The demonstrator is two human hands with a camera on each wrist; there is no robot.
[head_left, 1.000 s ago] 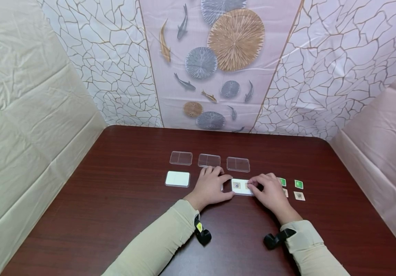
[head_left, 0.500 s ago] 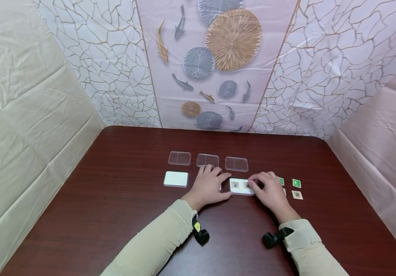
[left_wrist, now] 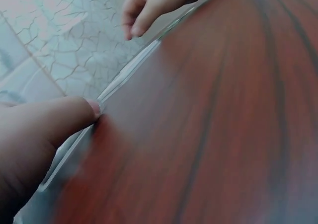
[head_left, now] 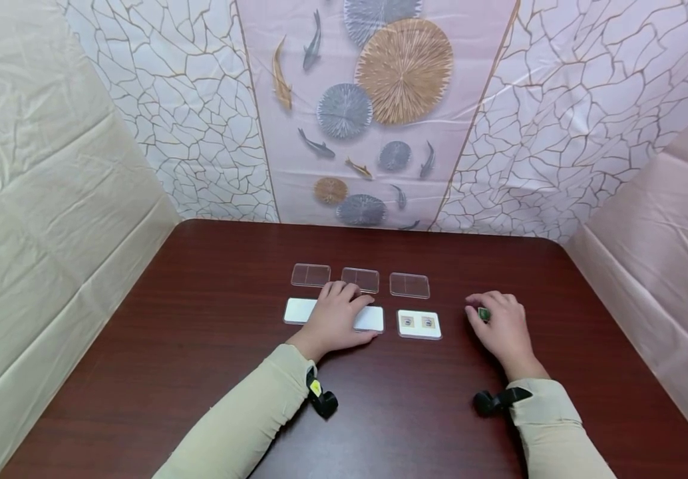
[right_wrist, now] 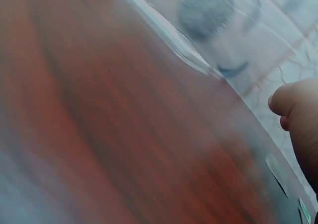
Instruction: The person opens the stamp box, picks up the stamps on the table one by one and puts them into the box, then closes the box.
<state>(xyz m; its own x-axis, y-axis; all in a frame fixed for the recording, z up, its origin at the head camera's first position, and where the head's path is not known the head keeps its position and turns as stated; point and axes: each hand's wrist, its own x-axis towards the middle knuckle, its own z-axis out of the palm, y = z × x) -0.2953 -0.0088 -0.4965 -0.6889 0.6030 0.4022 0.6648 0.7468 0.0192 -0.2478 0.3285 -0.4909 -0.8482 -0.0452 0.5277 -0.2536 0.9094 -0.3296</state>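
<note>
Three shallow rectangular cases lie in the near row: the left case (head_left: 299, 311) and the middle case (head_left: 370, 319) show plain white, while the right case (head_left: 418, 331) bears two small beige-bordered printed squares (head_left: 428, 323) side by side. The left hand (head_left: 333, 316) rests over the middle case, thumb and fingers spread apart, thumb tip at its near edge (whether it presses there, I cannot tell). The right hand (head_left: 504, 326) is at the right, thumb and forefinger slightly apart, nothing visible between their tips; a green square (head_left: 484, 314) shows just inside their curve. The right wrist view catches two thin flat pieces (right_wrist: 304, 211), one plainly green. Behind the cases, three clear lids (head_left: 409, 285), each crossed by a dividing line, form a row. Two beige sleeves (head_left: 242, 416) carry two black wrist devices (head_left: 490, 403). The tabletop (head_left: 416, 412) is reddish-brown, wood-grained and round-cornered. Beyond it, a pink panel (head_left: 296, 193) shows six discs, two gold, four grey, between two crackle-patterned panels (head_left: 200, 113); plain cloths (head_left: 44, 199) flank both sides.
</note>
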